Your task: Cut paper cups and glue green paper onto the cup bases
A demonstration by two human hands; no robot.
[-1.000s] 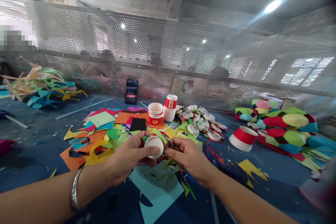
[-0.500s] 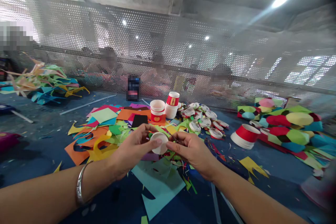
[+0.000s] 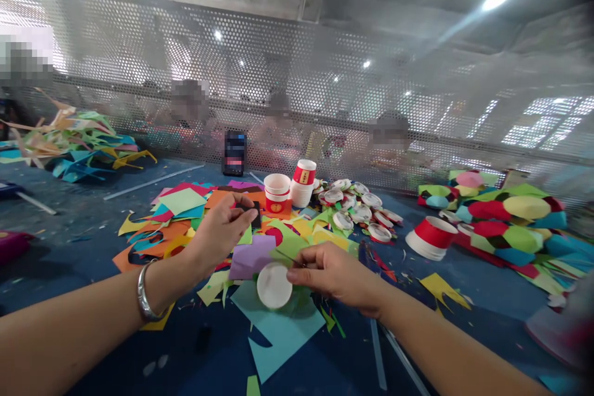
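Note:
My right hand [image 3: 322, 269] pinches a round white paper cup bottom [image 3: 274, 286] by its right edge. A thin dark pointed tool [image 3: 284, 255] also sticks out of those fingers; its kind is hard to make out. My left hand [image 3: 225, 223], with a silver bangle on the wrist, reaches over the paper pile. Its thumb and fingers are closed at the edge of a black paper piece [image 3: 257, 215]; whether they grip it is unclear. Under the cup bottom lie a purple paper [image 3: 250, 255] and a cut light-blue sheet [image 3: 278, 334].
Stacked paper cups [image 3: 277, 193] stand behind the pile, beside a heap of cup bottoms [image 3: 357, 207]. Further right are a red-and-white cup ring stack [image 3: 431, 238] and multicoloured paper pieces [image 3: 505, 223]. A phone [image 3: 234, 153] leans against the perforated metal screen [image 3: 260, 68].
My left hand has let go of the cup bottom and moved up and left to the black paper. My right hand has lowered slightly, keeping the cup bottom.

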